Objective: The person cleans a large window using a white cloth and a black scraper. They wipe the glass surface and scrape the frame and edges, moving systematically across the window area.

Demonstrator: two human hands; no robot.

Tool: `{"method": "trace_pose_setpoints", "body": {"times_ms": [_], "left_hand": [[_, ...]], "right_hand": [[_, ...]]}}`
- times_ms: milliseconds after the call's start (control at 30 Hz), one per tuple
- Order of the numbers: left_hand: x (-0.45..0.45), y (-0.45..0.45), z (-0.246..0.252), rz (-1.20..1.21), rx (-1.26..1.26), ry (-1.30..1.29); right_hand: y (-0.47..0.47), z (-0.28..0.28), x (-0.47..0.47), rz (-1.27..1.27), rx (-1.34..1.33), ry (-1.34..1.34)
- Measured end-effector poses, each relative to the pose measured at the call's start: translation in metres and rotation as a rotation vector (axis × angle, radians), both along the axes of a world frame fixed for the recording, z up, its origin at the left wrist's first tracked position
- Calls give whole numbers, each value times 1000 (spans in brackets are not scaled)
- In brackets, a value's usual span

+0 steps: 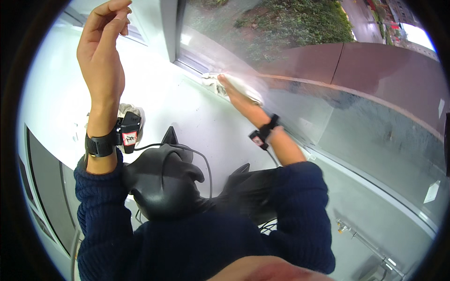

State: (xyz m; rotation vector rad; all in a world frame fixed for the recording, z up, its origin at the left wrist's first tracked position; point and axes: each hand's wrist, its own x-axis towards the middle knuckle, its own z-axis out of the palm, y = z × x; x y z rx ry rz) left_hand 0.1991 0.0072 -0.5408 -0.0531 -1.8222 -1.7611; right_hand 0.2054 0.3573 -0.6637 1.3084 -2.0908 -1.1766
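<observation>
My right hand (236, 94) presses a white cloth (246, 84) against the lower part of a window pane (299, 105), close to the frame's corner. Some of the cloth is bunched ahead of the fingertips, and the hand covers part of it. Raised at the upper left, my left hand (102, 49) has loosely curled fingers and nothing visible in it. Beneath my left wrist, a second pale cloth (140, 123) lies on the white surface (161, 91), partly hidden by the black strapped device (130, 131).
My black-clad knee (158, 179) and pointed black shoes (171, 135) are on or over the white surface. A cable (205, 161) loops across them from the left wrist device. A metal pipe with a valve (342, 226) runs at lower right. Shrubs (291, 24) stand outside the glass.
</observation>
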Motion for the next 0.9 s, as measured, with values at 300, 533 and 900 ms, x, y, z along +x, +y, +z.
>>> {"method": "trace_pose_setpoints", "body": {"times_ms": [300,533,900], "left_hand": [[-9,41,48,-85,-181,533],[-10,55,82,-212,-264,639],[-15,117,95,-475,-553,613]], "right_hand": [[81,378,16,-114,-1409,-65],[30,107,7,-117,-477,-86],[89,398,47,-71,-717,124]]}}
